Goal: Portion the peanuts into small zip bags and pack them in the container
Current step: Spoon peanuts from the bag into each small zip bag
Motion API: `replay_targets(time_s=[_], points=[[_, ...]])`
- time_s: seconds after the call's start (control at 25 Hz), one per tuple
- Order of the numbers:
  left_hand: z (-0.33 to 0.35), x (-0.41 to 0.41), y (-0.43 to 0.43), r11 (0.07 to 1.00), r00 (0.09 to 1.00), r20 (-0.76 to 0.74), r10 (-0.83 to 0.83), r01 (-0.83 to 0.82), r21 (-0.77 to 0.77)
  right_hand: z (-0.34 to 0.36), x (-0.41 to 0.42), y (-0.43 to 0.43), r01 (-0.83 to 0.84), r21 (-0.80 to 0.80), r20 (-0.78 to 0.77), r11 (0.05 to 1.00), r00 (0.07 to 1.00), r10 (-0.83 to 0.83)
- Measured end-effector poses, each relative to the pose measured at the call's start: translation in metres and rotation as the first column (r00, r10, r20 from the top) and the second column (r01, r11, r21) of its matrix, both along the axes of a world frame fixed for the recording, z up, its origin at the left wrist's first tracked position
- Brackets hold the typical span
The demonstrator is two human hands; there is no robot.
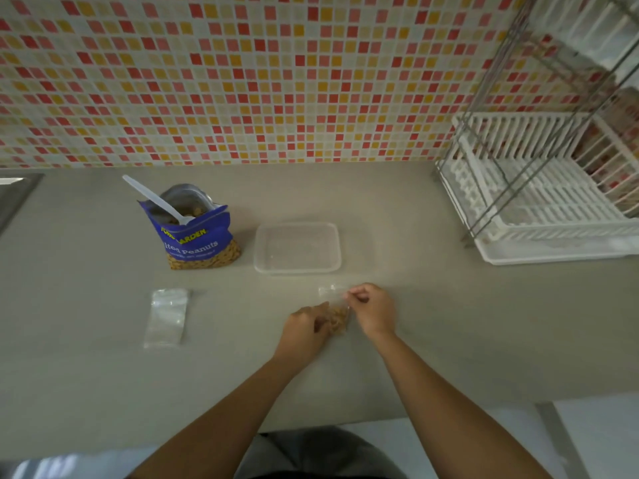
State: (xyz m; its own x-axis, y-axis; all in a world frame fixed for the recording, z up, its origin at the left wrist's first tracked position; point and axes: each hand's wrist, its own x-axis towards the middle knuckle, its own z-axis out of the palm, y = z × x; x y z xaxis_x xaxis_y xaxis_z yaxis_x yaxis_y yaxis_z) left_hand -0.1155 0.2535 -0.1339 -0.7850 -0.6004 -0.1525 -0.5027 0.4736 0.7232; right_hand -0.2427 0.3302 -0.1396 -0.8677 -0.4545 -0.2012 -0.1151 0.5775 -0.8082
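While left hand [304, 324], right hand [371, 311] pinch zip bag [339, 319], whether sealed unclear.

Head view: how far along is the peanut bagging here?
Done: the peanut bag stands open with the spoon in it, and one small zip bag holds peanuts. In hand: the left hand and right hand both pinch that bag, probably sealing it. Left: the container holds no bags yet, and the empty zip bags lie unfilled.
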Motion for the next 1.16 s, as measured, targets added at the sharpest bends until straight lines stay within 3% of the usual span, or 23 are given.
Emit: replay_targets(time_s=[0.24, 0.32, 0.44, 0.56, 0.76, 0.88, 1.04, 1.16], points=[[-0.009, 0.0, -0.003, 0.985, 0.998, 0.033, -0.058, 0.062, -0.159, -0.002, 0.002, -0.007, -0.076, 0.12, -0.048, 0.99, 0.995, 0.082], [-0.007, 0.003, -0.005, 0.98, 0.998, 0.031, -0.045, 0.05, -0.19, 0.005, 0.002, -0.01, -0.059, 0.181, -0.128, 0.982, 0.988, 0.083], [0.003, 0.018, -0.022, 0.98, 0.999, -0.043, -0.013, 0.004, -0.199, 0.016, 0.016, -0.02, -0.076, 0.133, -0.249, 0.988, 0.963, 0.108], [0.016, 0.044, -0.056, 0.97, 0.994, -0.105, 0.036, -0.06, -0.235, 0.023, 0.046, -0.041, -0.198, 0.076, -0.326, 0.977, 0.921, 0.212], [0.017, 0.114, -0.129, 0.936, 0.993, -0.045, 0.11, -0.119, -0.332, 0.006, 0.118, -0.096, -0.514, 0.131, -0.41, 0.848, 0.751, 0.519], [0.008, 0.151, -0.165, 0.872, 0.991, 0.017, 0.134, -0.109, -0.478, -0.009, 0.155, -0.126, -0.606, 0.224, -0.355, 0.763, 0.678, 0.644], [-0.003, 0.176, -0.195, 0.822, 0.993, 0.079, 0.091, -0.03, -0.568, -0.029, 0.184, -0.139, -0.639, 0.403, -0.269, 0.655, 0.601, 0.753], [-0.006, 0.175, -0.203, 0.812, 0.997, 0.071, 0.038, 0.011, -0.583, -0.035, 0.191, -0.133, -0.572, 0.478, -0.316, 0.667, 0.597, 0.738]])
